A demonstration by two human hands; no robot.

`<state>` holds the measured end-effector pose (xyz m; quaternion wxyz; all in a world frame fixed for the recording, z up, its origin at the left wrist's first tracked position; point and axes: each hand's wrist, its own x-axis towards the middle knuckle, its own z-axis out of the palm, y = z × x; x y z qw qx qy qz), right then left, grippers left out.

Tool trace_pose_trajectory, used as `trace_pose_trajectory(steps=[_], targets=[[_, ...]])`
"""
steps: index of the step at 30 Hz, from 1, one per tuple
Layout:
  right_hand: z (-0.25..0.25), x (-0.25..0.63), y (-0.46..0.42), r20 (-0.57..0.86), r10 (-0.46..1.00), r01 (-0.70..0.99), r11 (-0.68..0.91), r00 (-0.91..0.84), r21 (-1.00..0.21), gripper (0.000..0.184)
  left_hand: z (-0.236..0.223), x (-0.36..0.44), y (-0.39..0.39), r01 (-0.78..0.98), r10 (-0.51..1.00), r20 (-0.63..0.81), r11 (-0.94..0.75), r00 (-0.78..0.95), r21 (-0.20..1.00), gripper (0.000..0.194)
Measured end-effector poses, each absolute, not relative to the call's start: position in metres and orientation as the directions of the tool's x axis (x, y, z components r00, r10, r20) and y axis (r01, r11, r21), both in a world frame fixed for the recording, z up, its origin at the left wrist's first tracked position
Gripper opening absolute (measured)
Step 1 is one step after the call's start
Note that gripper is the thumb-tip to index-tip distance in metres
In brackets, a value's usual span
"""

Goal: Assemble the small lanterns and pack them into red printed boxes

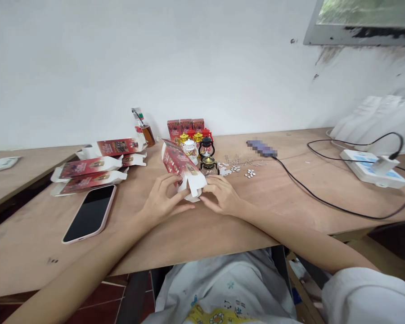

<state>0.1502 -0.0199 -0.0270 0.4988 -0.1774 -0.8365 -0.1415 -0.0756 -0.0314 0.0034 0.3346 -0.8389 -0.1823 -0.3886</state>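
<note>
A red printed cardboard box (180, 163) with white end flaps lies tilted between my hands, its flapped end toward me. My left hand (164, 198) grips its left side near the flaps, fingers curled. On the other side my right hand (222, 194) pinches the edge by the white flaps. Just beyond the box stand small lanterns: a black one (206, 147), a white one (190, 149), a dark one with a gold top (209, 165), and gold and red ones behind. Whether anything is inside the box cannot be seen.
Flattened red boxes (91, 166) are piled at left, by a pink-edged phone (90, 213). Three finished-looking boxes (185, 127) stand near the wall. Silver button cells (250, 173) and small metal pieces lie right of the lanterns. A black cable (324, 204) runs to a power strip (373, 167).
</note>
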Motion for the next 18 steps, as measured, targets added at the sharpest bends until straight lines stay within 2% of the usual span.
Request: trace_pose_trajectory(steps=[6, 10, 13, 18], targets=[[-0.029, 0.152, -0.017, 0.922, 0.170, 0.468, 0.883, -0.349, 0.015, 0.014, 0.013, -0.073, -0.039, 0.453, -0.014, 0.681, -0.737, 0.732, -0.502, 0.022], [-0.034, 0.151, -0.016, 0.915, 0.147, 0.448, 0.893, -0.375, 0.041, 0.020, 0.011, -0.071, -0.045, 0.381, -0.094, 0.640, -0.734, 0.763, -0.562, 0.011], [-0.035, 0.150, -0.015, 0.918, 0.114, 0.390, 0.920, -0.380, 0.047, 0.027, 0.009, -0.071, -0.049, 0.350, -0.150, 0.626, -0.719, 0.765, -0.600, 0.013], [-0.036, 0.149, -0.016, 0.952, 0.125, 0.307, 0.951, -0.280, -0.035, 0.033, 0.010, -0.070, -0.054, 0.342, -0.172, 0.638, -0.726, 0.751, -0.597, 0.022]])
